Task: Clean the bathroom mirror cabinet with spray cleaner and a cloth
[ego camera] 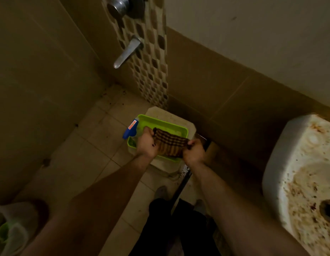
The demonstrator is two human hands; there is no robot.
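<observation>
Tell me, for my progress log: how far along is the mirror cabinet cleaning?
Early. Done: nothing visible; the cabinet is out of view. In hand: the left hand and right hand hold the checked cloth by its ends over the green tray. Left: the spray bottle lies at the tray's edge, not picked up, so spraying and wiping seem to lie ahead.

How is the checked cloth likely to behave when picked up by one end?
Probably floppy: the checked cloth spans between the left hand and right hand only because both grip its ends, and it bunches there. Likely light for its size, since a pinch holds each end. Whether it is wet cannot be told.
</observation>
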